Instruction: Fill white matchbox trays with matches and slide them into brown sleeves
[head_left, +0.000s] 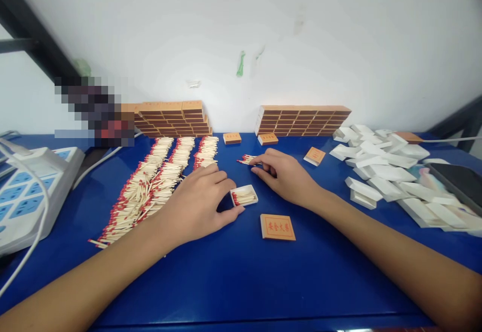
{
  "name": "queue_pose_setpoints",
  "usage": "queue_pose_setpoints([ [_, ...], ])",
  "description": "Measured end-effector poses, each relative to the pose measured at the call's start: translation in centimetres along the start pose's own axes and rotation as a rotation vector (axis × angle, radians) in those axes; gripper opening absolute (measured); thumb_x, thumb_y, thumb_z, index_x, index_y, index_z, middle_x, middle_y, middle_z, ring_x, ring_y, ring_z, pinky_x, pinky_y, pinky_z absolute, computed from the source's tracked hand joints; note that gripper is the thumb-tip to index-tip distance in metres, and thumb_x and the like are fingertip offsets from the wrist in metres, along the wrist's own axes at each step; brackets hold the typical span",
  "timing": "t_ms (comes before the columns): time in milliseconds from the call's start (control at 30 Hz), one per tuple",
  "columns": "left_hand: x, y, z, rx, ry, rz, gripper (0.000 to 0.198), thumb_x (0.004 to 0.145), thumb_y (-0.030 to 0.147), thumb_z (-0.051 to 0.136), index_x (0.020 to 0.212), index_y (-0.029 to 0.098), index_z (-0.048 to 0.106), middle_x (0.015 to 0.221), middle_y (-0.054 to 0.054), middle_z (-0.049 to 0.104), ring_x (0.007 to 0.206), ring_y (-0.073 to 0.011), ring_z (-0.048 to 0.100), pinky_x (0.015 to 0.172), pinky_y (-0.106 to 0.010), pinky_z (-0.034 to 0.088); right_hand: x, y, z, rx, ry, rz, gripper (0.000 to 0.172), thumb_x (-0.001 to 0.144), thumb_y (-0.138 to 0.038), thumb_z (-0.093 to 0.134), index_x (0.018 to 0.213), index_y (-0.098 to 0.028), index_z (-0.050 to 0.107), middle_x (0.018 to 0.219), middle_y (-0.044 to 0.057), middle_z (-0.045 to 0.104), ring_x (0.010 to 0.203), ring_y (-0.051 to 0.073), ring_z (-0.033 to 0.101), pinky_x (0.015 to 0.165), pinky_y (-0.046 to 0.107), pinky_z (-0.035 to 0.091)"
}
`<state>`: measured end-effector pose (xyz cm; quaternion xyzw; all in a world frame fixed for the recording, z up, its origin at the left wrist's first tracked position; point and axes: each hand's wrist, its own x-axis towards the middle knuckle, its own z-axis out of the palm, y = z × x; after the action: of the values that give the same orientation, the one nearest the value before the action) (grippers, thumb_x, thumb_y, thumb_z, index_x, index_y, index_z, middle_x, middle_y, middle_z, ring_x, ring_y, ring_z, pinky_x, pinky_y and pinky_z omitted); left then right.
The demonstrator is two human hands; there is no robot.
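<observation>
A small white tray (pixel 244 196) with a few red-tipped matches in it lies on the blue table (pixel 241 277). My left hand (pixel 198 201) rests beside it, fingers curled, thumb and fingertips touching the tray's left edge. My right hand (pixel 284 174) lies farther back, fingers pinched on a small bunch of matches (pixel 245 159). An orange matchbox sleeve (pixel 277 227) lies flat just in front of the tray.
Three long rows of loose matches (pixel 158 181) run along the left. Stacks of orange matchboxes (pixel 173 118) (pixel 303 120) line the wall. A heap of white empty trays (pixel 387 176) fills the right, beside a dark phone (pixel 457 181). A power strip (pixel 30 191) sits far left.
</observation>
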<state>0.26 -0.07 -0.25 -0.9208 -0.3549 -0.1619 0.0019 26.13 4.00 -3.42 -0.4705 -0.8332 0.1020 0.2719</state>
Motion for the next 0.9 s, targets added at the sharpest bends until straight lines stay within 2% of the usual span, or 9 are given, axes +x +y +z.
queue_pose_setpoints([
  [233, 0.2, 0.0, 0.0, -0.003, -0.001, -0.007, 0.029, 0.096, 0.044, 0.071, 0.103, 0.017, 0.076, 0.087, -0.005, 0.071, 0.095, -0.0271, 0.064, 0.087, -0.043, 0.053, 0.5, -0.1, 0.4, 0.019, 0.002, 0.048, 0.012, 0.101, -0.027, 0.063, 0.092, -0.021, 0.068, 0.080, 0.001, 0.058, 0.070, 0.016, 0.053, 0.066, 0.031, 0.040],
  [333, 0.1, -0.1, 0.0, -0.012, -0.007, 0.004, 0.028, 0.097, 0.044, 0.071, 0.104, 0.017, 0.075, 0.087, -0.005, 0.071, 0.094, -0.0269, 0.064, 0.087, -0.043, 0.053, 0.8, -0.1, 0.7, 0.011, 0.011, 0.053, 0.011, 0.102, -0.026, 0.062, 0.095, -0.021, 0.069, 0.084, 0.001, 0.061, 0.070, 0.016, 0.053, 0.066, 0.030, 0.039],
  [500, 0.0, -0.1, -0.1, -0.002, 0.007, 0.008, 0.027, 0.097, 0.043, 0.071, 0.104, 0.017, 0.075, 0.087, -0.006, 0.071, 0.094, -0.0267, 0.064, 0.087, -0.043, 0.053, 0.9, -0.2, 1.0, -0.010, 0.033, 0.021, 0.016, 0.103, -0.025, 0.062, 0.114, -0.021, 0.073, 0.085, 0.001, 0.061, 0.073, 0.017, 0.056, 0.068, 0.030, 0.040],
  [900, 0.1, -0.1, -0.1, -0.002, 0.005, 0.003, 0.027, 0.097, 0.043, 0.071, 0.103, 0.017, 0.075, 0.086, -0.005, 0.071, 0.092, -0.0259, 0.064, 0.085, -0.042, 0.053, 0.8, 0.2, 1.2, 0.017, 0.044, 0.010, 0.013, 0.104, -0.028, 0.062, 0.097, -0.022, 0.071, 0.086, 0.002, 0.060, 0.072, 0.016, 0.054, 0.068, 0.030, 0.041],
])
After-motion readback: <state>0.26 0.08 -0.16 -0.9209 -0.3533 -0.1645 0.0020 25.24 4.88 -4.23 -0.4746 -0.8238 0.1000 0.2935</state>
